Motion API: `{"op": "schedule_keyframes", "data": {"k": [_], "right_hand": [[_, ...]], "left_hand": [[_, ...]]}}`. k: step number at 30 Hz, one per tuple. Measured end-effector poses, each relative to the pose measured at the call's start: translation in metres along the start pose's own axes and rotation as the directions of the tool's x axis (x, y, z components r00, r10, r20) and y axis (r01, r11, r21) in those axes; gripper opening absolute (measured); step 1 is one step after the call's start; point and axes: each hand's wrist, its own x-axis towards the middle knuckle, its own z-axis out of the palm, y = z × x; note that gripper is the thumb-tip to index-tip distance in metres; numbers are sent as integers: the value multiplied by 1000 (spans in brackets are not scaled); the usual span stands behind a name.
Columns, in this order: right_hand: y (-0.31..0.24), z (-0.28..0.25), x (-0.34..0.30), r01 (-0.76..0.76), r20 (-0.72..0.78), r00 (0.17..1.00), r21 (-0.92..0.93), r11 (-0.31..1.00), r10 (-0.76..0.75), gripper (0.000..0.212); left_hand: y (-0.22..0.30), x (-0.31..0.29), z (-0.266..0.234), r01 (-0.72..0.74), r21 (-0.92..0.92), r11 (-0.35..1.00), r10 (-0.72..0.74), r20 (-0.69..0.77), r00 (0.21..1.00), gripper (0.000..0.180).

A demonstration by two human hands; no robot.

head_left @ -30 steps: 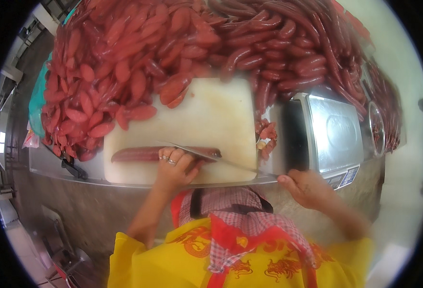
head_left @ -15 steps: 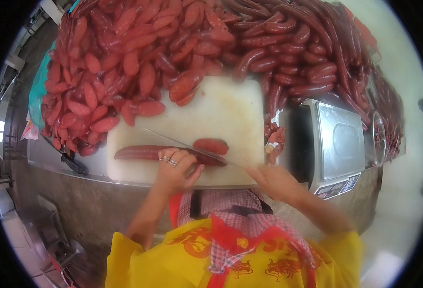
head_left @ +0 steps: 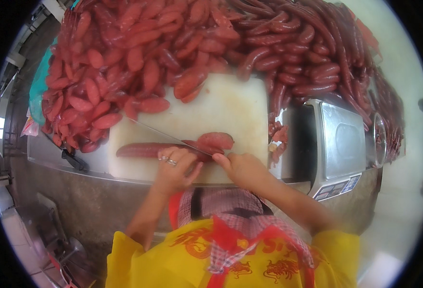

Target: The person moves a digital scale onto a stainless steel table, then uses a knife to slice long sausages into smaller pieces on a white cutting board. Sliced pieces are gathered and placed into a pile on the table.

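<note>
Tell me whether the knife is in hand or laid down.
In hand: the right hand grips the knife, hiding its handle.

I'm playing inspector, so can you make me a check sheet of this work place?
Surface: white cutting board on a metal table.
Job's things: knife across a sausage; cut piece beyond the blade.
Clutter: sliced pieces heaped left, whole sausages right; scraps between board and scale.
Hands: left hand steadies the sausage; right hand holds the knife.
Cables: nothing seen.
Surroundings: floor; furniture at far left, unclear.
</note>
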Motion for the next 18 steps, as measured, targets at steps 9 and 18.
{"op": "schedule_keyframes", "data": {"k": [9,18], "right_hand": [[-12,-65,-127,-375,104,922,10,927,372,54],[-28,-10,3,-46,31,999,32,998,45,50]], "left_hand": [[-12,-7,-9,40,-21,999,-40,7,999,32],[-13,-7,-17,65,46,997,-63,-36,997,30]]}}
